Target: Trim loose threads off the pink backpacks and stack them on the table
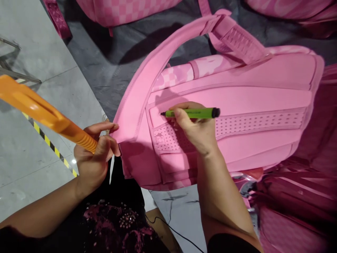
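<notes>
A pink backpack lies with its back panel up, its top pointing right. Between the fingers of my right hand is a green marker, its dark tip at the panel near the dotted mesh strip. My left hand is closed around the ribbed end of an orange plastic tool, whose exact kind I cannot tell. The fingertips of that hand also touch the backpack's bottom corner, where the shoulder strap meets it. A thin white strip hangs below these fingers.
The backpack rests on a dark grey sheet. Other pink bags lie around: a checkered one at the top and more at the lower right. Yellow-black tape crosses the tiled floor at left. A black cable runs below.
</notes>
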The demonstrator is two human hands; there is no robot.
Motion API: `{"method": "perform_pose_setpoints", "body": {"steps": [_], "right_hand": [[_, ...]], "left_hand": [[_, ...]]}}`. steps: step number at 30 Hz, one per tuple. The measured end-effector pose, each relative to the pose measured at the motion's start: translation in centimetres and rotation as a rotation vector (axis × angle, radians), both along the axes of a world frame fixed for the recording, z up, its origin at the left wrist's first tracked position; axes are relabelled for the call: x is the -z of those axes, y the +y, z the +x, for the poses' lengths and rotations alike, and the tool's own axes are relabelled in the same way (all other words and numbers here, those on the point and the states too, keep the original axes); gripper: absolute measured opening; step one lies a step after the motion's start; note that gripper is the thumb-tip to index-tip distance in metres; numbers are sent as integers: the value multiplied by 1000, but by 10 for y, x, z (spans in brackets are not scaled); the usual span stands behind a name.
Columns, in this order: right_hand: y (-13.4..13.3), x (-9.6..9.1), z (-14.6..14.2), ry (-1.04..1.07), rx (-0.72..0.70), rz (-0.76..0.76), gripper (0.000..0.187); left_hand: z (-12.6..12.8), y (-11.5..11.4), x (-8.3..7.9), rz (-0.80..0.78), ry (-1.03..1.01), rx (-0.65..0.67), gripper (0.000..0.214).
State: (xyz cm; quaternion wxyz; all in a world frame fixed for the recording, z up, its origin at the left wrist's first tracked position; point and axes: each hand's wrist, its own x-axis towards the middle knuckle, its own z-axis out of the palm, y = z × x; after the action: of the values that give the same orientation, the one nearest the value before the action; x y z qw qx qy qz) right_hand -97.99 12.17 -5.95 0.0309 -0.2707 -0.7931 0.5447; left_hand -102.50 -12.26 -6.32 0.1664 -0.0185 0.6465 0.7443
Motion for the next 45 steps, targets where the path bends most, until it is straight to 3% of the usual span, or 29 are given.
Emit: {"method": "perform_pose_setpoints", "body": {"steps": [3, 7, 12, 21, 27, 32, 38, 45], "right_hand": [[4, 2, 2, 37, 59, 23, 32], [1, 2, 0, 19, 24, 48, 34], [-4, 0, -4, 0, -54, 32, 28], [-9, 0, -5, 14, -42, 35, 15], [-8, 2, -2, -18, -60, 34, 25], [-4, 4, 0, 30, 60, 20, 34], [-8, 4, -3, 28, -5, 12, 25], [-9, 6, -1, 64, 17, 15, 22]], "left_hand": [[-1, 0, 1, 13, 13, -3, 25], [-1, -1, 1, 18, 4, -6, 24], [-1, -3, 3, 25, 15, 5, 24], [-2, -1, 2, 47, 4, 4, 24], [-1, -1, 1, 33, -9, 5, 25], [-1, -3, 2, 17, 3, 9, 26], [-1, -4, 4, 15, 4, 5, 25], [-1, -3, 2, 27, 2, 14, 25]]}}
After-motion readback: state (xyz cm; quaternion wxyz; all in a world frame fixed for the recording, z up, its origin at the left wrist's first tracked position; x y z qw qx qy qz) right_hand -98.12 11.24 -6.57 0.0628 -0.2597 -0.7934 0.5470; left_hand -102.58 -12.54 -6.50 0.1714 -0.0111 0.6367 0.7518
